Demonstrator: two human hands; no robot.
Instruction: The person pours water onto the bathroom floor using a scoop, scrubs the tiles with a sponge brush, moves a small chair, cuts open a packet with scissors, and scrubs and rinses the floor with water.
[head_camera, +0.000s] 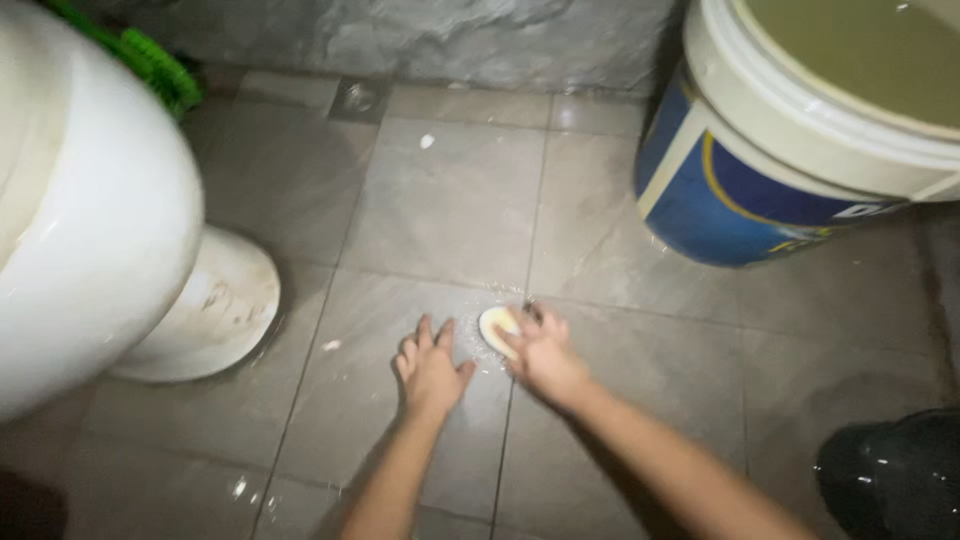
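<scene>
While flat on wet tile (440, 200), left hand (430, 372) empty, right hand (545, 355) gripping pale scrubber (496, 325).

Left hand (430, 367) lay flat, fingers spread, palm down; right hand (541, 354) was curled in a grip, both arms stretched forward.

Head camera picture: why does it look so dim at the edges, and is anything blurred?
Head view: light falls on the middle of the tiled floor, corners go dark; glare on the toilet; the right hand and pale scrubber look slightly smeared, the left hand a bit sharper.
</scene>
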